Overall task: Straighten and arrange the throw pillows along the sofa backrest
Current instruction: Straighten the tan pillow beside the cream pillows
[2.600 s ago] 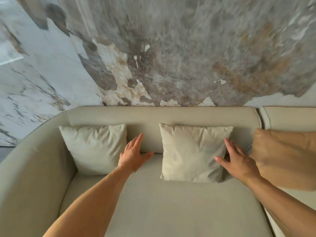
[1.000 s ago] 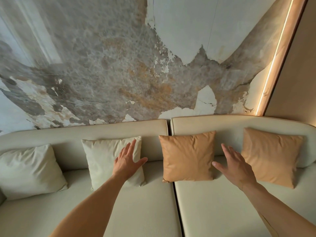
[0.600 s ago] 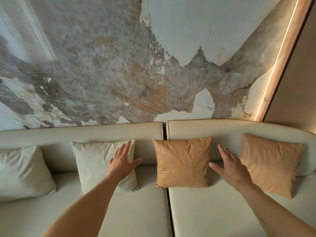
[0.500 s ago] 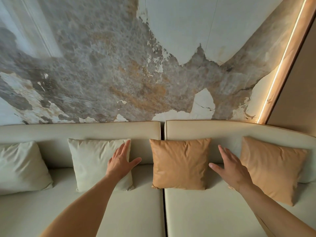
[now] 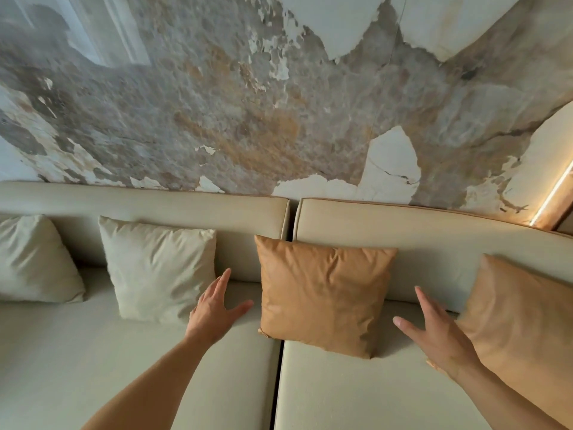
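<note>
A tan pillow (image 5: 322, 293) leans on the sofa backrest (image 5: 434, 240) over the seam between two seat cushions. My left hand (image 5: 214, 308) is open, fingers spread, just left of it and apart from it. My right hand (image 5: 437, 333) is open on its right side, not touching it. A cream pillow (image 5: 158, 271) stands left of my left hand. Another cream pillow (image 5: 31, 262) is at the far left, and a second tan pillow (image 5: 521, 318) sits at the right, partly behind my right hand.
The beige sofa seat (image 5: 93, 352) stretches across the foreground, split by a dark seam (image 5: 279, 377). A marbled stone wall (image 5: 279, 103) rises behind the backrest. A lit strip (image 5: 552, 193) glows at the far right corner.
The view has shifted right along the sofa. My left hand has come off the cream pillow and now sits beside the middle tan pillow; both hands flank that pillow more closely.
</note>
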The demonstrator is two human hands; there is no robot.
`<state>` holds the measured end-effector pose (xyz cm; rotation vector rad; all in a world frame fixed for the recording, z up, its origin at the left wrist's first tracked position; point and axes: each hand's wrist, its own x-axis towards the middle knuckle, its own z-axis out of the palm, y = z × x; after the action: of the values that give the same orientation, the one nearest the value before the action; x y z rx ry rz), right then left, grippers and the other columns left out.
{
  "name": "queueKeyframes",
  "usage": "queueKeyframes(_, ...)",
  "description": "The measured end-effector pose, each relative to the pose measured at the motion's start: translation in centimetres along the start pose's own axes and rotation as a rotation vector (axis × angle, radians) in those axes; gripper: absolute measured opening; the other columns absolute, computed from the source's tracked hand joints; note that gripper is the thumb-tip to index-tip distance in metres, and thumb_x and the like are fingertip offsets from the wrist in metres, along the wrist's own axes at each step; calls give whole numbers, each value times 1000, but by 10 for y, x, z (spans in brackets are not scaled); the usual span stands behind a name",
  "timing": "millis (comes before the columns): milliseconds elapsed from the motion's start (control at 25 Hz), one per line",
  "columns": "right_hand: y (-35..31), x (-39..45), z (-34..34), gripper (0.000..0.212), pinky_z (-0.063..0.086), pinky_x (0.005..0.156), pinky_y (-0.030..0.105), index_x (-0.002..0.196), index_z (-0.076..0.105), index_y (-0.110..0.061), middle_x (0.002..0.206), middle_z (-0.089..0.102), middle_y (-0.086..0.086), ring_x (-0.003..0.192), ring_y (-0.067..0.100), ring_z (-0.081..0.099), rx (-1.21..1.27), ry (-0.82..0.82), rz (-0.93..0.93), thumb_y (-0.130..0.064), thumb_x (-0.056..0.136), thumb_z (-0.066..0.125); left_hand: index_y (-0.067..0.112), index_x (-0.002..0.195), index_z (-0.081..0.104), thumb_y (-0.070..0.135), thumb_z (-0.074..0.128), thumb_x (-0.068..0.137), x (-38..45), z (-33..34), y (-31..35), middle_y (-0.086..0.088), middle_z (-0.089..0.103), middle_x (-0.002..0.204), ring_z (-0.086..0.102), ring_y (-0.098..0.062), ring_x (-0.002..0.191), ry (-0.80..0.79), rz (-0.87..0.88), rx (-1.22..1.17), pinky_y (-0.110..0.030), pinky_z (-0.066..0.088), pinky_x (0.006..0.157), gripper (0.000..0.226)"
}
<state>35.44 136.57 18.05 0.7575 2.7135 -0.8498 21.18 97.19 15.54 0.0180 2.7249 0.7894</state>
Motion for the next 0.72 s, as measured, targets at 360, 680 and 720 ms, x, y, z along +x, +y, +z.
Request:
queueKeyframes(360,-3,177,77,72,39,100,42,146,37,-18,144,48,8,113,18,49,785,239,141,-41,85,67,26,144,46,54,65,82,177,67,-9,9,57,134,51,-14,126,68,-10,-419,-33,36,112,70)
queueKeyframes(680,-7,208,70,43,47,93,43,126,56,-18,104,60,-1,96,14,55,1068,498,349,-27,86,70,23,111,68,25,68,90,225,76,11,7,68,99,63,-7,90,137,-48,-759,-32,54,81,21)
queueKeyframes(720,-8,207,67,37,48,89,41,120,58,-20,97,61,-3,91,13,56,1099,529,348,-25,85,71,23,107,68,24,68,91,227,76,12,8,66,95,62,-6,91,166,-47,-800,-31,54,80,17)
